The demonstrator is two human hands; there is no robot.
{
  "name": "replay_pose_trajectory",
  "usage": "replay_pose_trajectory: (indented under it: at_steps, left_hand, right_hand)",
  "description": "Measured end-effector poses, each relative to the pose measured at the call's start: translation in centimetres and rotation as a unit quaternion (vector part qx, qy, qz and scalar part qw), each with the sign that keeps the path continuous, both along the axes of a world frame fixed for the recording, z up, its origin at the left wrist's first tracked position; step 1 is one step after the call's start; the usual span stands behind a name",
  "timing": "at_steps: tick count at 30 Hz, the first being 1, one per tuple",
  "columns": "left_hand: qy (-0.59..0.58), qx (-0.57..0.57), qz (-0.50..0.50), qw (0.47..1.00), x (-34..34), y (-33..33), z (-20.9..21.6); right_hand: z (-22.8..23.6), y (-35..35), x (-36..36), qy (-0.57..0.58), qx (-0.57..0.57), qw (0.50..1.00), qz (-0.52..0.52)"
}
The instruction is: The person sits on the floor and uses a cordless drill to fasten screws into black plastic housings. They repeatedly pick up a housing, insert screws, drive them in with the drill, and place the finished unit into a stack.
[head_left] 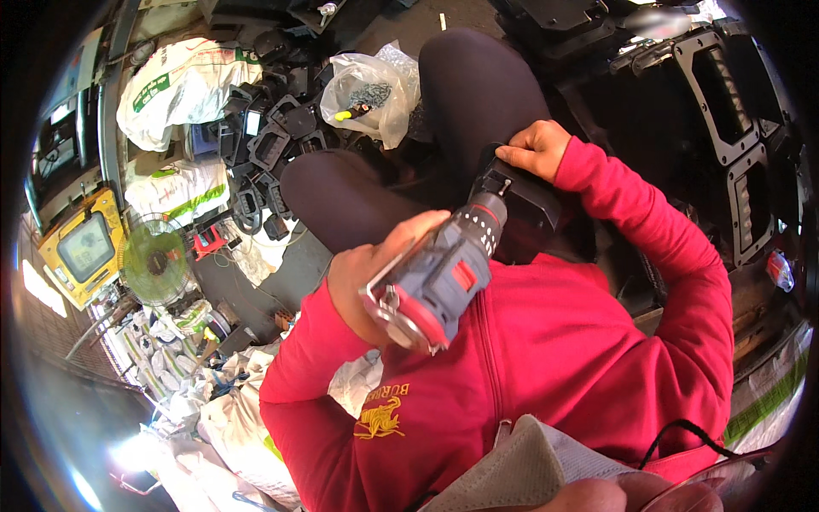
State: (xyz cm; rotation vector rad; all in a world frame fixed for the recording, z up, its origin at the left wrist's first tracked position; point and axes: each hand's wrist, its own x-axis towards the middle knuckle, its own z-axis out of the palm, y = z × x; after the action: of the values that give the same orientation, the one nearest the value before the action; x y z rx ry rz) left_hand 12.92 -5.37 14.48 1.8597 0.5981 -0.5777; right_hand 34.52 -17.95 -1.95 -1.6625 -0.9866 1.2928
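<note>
My left hand point(367, 271) is wrapped round a grey and red cordless drill point(439, 277), in front of my red jacket. The drill's chuck points up and to the right. A bit at its tip meets, or nearly meets, a black angular part point(525, 198) lying over my thigh; I cannot tell whether they touch. My right hand point(537, 151) grips the upper edge of that black part, thumb and fingers closed on it. Part of the drill's handle is hidden behind its body and my hand.
Ahead stands a clear plastic bag point(371, 94) holding small dark pieces. Left of it lie several black frames point(269, 145) beside white sacks point(183, 90). A green fan point(155, 263) and a yellow machine with a screen point(84, 247) are far left. Large black frames point(717, 98) stand at right.
</note>
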Motion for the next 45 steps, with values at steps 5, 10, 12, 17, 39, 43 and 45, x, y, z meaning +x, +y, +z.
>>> replay_pose_trajectory:
  at_steps: [5, 10, 12, 17, 39, 43, 45]
  left_hand:
    - [-0.085, -0.181, 0.069, 0.977, -1.1, 1.0, -1.8]
    - [-0.167, 0.111, -0.017, 0.979, -3.7, -0.2, 0.8]
    - [-0.179, 0.116, -0.005, 0.977, -3.9, -0.5, 1.2]
    - [-0.245, 0.130, 0.018, 0.961, -4.1, -0.4, 2.0]
    - [-0.220, 0.088, 0.062, 0.969, -4.3, -0.3, 0.7]
    - [-0.213, 0.082, 0.068, 0.971, -4.5, -0.3, 0.7]
    - [-0.211, 0.081, 0.069, 0.972, -4.6, -0.3, 0.7]
  right_hand:
    - [0.8, 0.0, 0.6, -0.096, 0.014, 0.995, 0.027]
    - [2.1, -0.5, 0.7, -0.256, 0.062, 0.964, -0.029]
    - [3.5, -0.9, 1.1, -0.285, 0.128, 0.941, -0.133]
    - [7.6, -2.3, 1.2, 0.346, 0.167, 0.898, -0.216]
    - [8.5, -1.4, -4.7, 0.523, 0.233, 0.781, -0.251]
    - [8.2, -1.3, -4.8, 0.533, 0.233, 0.773, -0.255]
    - [8.2, -1.3, -5.0, 0.532, 0.233, 0.772, -0.257]
